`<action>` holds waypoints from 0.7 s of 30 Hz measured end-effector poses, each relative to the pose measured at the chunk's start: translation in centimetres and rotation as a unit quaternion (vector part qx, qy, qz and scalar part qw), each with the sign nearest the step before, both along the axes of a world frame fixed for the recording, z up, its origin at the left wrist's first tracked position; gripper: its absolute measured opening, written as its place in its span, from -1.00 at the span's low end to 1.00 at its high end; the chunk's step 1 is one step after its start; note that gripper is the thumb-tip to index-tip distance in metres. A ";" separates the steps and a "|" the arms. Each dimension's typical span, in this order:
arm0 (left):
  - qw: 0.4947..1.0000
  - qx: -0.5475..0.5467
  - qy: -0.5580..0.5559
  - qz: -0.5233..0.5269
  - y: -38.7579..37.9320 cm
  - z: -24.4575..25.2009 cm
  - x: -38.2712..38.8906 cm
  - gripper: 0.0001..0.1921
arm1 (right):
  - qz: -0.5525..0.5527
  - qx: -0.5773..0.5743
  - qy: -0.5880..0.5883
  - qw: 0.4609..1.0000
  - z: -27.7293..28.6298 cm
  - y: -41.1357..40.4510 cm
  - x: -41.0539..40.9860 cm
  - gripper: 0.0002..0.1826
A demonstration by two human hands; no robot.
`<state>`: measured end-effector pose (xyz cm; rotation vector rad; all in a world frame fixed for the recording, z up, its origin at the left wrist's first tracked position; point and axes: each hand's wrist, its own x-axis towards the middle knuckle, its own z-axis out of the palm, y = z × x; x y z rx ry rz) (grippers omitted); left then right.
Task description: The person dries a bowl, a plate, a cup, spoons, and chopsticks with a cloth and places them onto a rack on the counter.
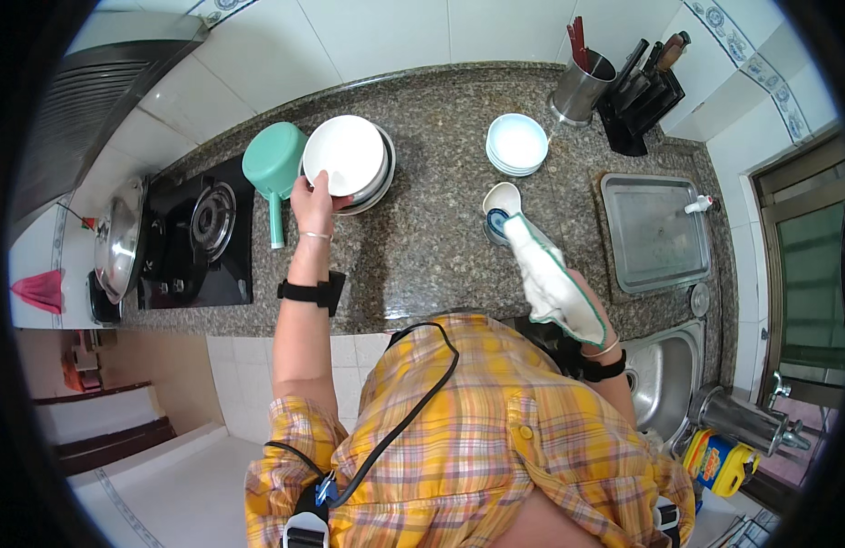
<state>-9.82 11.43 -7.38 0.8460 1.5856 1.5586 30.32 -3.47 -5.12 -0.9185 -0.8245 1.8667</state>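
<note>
On the granite counter, my left hand (315, 204) grips the near rim of a white bowl (344, 152) at the top of a stack of dishes. A green plastic dipper (274, 156) stands against the stack's left side. My right hand (587, 294) is mostly hidden under a white cloth (553, 281) with a green edge, draped over it. The cloth's far end touches a small blue-and-white dish (496, 222). Just beyond lies a white ceramic spoon (503, 196). Farther back sits a stack of small pale bowls (517, 142).
At left is a gas hob (196, 274) with a lidded wok (117, 233). A steel utensil holder (581, 89) and knife block (642, 116) stand at back right. A metal tray (655, 233) lies right, beyond the sink (662, 377). A yellow bottle (720, 462) is beside the sink.
</note>
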 end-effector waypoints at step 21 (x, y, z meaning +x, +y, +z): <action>0.861 -0.101 0.495 0.058 3.9 -3.0 -4.2 -0.86 | -0.126 -0.060 -0.134 0.981 0.3 -2.7 0.5 -0.83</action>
